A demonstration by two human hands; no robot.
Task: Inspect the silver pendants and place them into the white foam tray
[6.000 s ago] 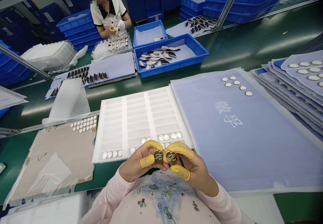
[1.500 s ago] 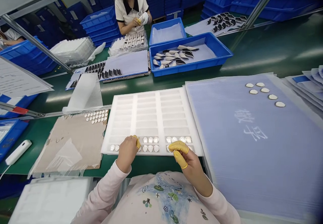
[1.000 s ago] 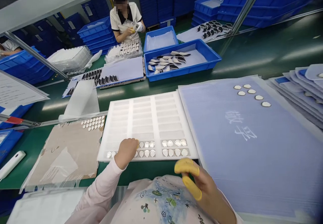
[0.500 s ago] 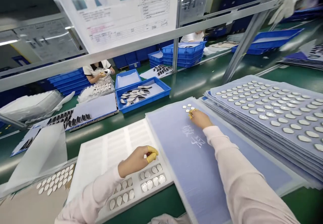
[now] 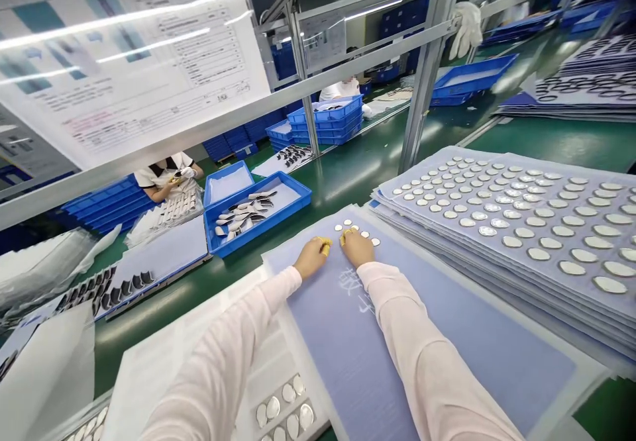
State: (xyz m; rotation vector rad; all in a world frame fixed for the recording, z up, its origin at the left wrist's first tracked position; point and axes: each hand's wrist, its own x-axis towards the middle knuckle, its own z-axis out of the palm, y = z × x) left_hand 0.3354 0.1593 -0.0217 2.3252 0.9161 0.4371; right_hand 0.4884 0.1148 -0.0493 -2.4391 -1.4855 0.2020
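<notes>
Both hands wear yellow finger cots and work over a blue-lilac sheet (image 5: 427,335). My left hand (image 5: 312,257) hovers near the sheet's far left, thumb and fingers closed together; what they hold, if anything, is hidden. Just right of it, my right hand (image 5: 358,249) reaches into a small group of round white discs with its fingertips pinched on a disc that is mostly covered. A white disc (image 5: 347,222) lies beyond the fingertips, and another disc (image 5: 375,242) lies right of the hand. A white foam tray (image 5: 149,368), partly behind my left sleeve, holds several shiny discs in its near slots.
To the right rises a stack of sheets (image 5: 472,255) covered in rows of discs. A blue bin (image 5: 218,245) of curved pieces stands beyond the tray. A metal rail (image 5: 278,100) with a hanging printed paper (image 5: 163,83) crosses above. A co-worker (image 5: 169,173) sits across the bench.
Earlier both hands held gold pieces engraved with a letter, above the tray. The right hand then moved right onto the sheet's discs; the left left the tray and joined it. The view swung right.
</notes>
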